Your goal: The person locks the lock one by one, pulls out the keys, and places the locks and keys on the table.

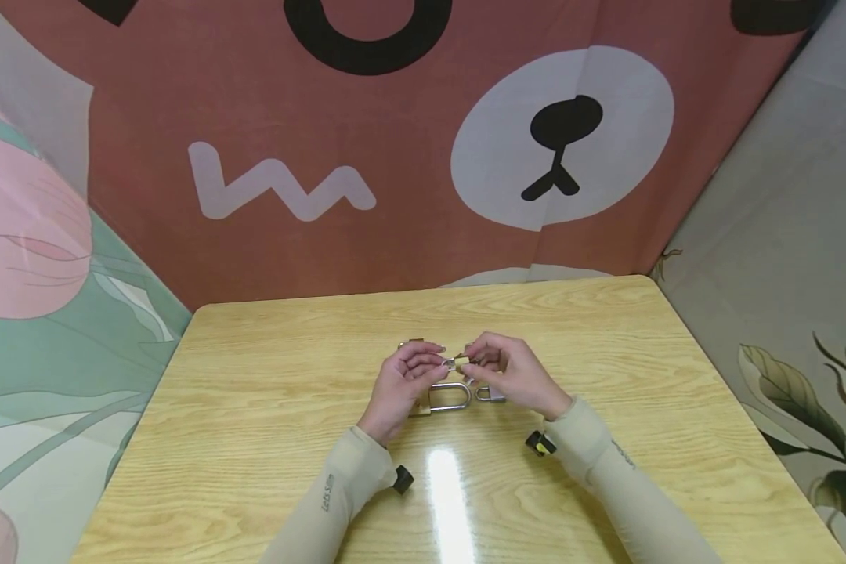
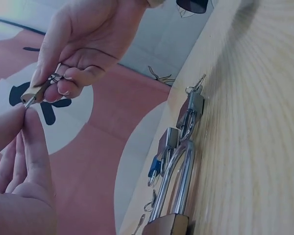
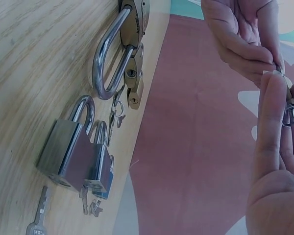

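Above the table, both hands meet at a small brass padlock [image 1: 461,361]. My left hand [image 1: 402,384] pinches its thin metal shackle between thumb and index finger. The padlock's body is pinched by my right hand [image 1: 518,372], with thumb and fingertips on it. Small keys on a ring [image 2: 55,77] show at the right fingers in the left wrist view. Fingers partly cover the lock, so I cannot tell whether the shackle is locked. Below the hands lies a large padlock with a long shackle [image 1: 451,396]. A silver padlock [image 1: 493,393] lies under my right hand.
On the wooden table [image 1: 268,439], the right wrist view shows a smaller silver padlock [image 3: 99,164], a blue padlock [image 3: 108,186], brass padlocks [image 3: 133,73] and a loose key [image 3: 37,218]. Behind the table hangs a patterned red cloth [image 1: 268,258].
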The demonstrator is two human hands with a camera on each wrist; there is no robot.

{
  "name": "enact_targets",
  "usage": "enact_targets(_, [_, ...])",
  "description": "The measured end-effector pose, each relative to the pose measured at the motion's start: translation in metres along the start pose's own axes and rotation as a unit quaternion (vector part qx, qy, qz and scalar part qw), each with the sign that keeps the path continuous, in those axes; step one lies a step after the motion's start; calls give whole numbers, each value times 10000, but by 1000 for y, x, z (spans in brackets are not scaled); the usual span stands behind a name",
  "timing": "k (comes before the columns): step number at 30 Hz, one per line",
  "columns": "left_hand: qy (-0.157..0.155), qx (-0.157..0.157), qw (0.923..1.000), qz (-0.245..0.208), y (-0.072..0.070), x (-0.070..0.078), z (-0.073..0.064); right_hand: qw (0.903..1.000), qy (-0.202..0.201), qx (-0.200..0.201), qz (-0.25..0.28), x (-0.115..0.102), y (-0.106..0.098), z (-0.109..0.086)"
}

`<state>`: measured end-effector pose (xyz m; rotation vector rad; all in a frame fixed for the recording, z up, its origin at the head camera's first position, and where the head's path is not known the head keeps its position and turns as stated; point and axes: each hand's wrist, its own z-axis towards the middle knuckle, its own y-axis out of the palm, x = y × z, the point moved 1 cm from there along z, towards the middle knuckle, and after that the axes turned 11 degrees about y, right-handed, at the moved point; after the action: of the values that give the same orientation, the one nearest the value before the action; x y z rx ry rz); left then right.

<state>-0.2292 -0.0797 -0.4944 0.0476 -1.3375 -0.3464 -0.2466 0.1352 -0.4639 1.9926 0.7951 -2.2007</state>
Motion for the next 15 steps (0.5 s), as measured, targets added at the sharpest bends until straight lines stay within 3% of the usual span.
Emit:
enact_targets(7, [-613,-16,9978,-232,-2,-5,1,9999,99,33,-75,-1,2,-1])
enact_targets(10, [-652,3,9977,-170,-3,-5,1,9999,131,21,-28,-2,3,-1])
enact_targets(15, [-449,31,9990,-30,-2,-2,0,9999,133,5,30,0,3,0])
